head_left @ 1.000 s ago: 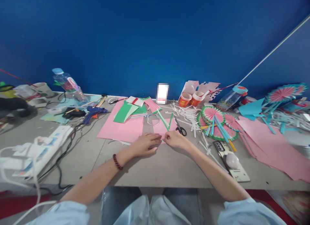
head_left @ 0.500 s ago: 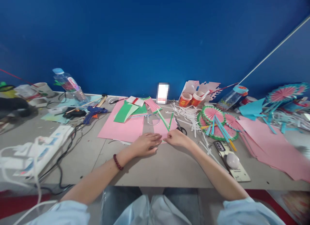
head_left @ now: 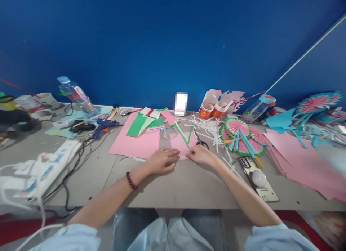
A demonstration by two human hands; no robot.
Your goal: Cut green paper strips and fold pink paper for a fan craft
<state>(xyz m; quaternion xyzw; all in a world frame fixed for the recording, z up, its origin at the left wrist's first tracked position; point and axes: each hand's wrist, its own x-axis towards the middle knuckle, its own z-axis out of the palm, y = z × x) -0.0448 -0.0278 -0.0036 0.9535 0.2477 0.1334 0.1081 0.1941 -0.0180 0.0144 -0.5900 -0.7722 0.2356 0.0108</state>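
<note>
Before me on the table is a small pink paper sheet [head_left: 177, 141]. My left hand [head_left: 164, 160] lies flat over its near left corner, fingers stretched out. A thin green paper strip [head_left: 183, 157] runs along the sheet's near edge, between my hands. My right hand [head_left: 200, 154] is closed, its fingertips pinched at the right end of that strip. Farther up the sheet, a bent green strip [head_left: 185, 137] forms a V. Scissors [head_left: 203, 144] lie just beyond my right hand, partly hidden by it.
Left are a larger pink sheet [head_left: 137, 144], green paper [head_left: 139, 125], a blue glue gun [head_left: 104, 126] and a power strip [head_left: 54, 168]. Right are white paper scraps [head_left: 209, 126], paper fans [head_left: 238, 130], a phone [head_left: 266, 193] and stacked pink sheets [head_left: 305, 164]. Paper cups [head_left: 207, 110] stand behind.
My right hand has shifted slightly right and toward me, so more of the green strip shows between the hands. My left hand stays in almost the same place.
</note>
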